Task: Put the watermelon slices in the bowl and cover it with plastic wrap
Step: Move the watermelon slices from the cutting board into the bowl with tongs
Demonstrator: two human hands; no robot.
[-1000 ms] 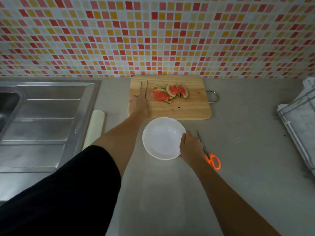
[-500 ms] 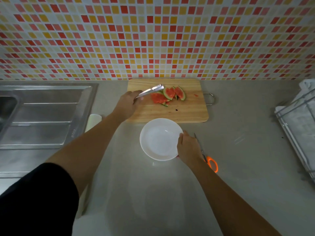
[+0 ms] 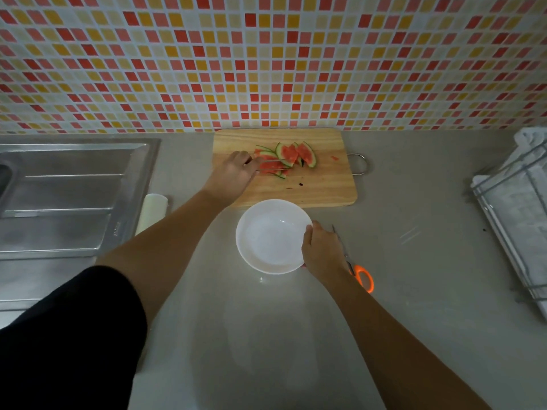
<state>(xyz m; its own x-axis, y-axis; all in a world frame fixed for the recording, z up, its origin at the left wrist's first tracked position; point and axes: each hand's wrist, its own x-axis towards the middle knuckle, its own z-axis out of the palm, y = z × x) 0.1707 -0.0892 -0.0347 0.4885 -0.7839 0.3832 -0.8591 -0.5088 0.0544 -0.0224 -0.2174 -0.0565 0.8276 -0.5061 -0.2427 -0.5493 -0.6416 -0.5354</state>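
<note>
On the board (image 3: 325, 184), thin red watermelon slices (image 3: 291, 153) show green rinds.

Dim grey countertop (image 3: 414, 291), steel sink (image 3: 68, 196), red-yellow mosaic wall (image 3: 266, 54).

1 wide-angle head view (lines bow at the edges) looks forward and down on the near counter (image 3: 420, 297), facing the tiled wall (image 3: 266, 54)

Dim, soft picture, wide-angle bending at edges
</note>
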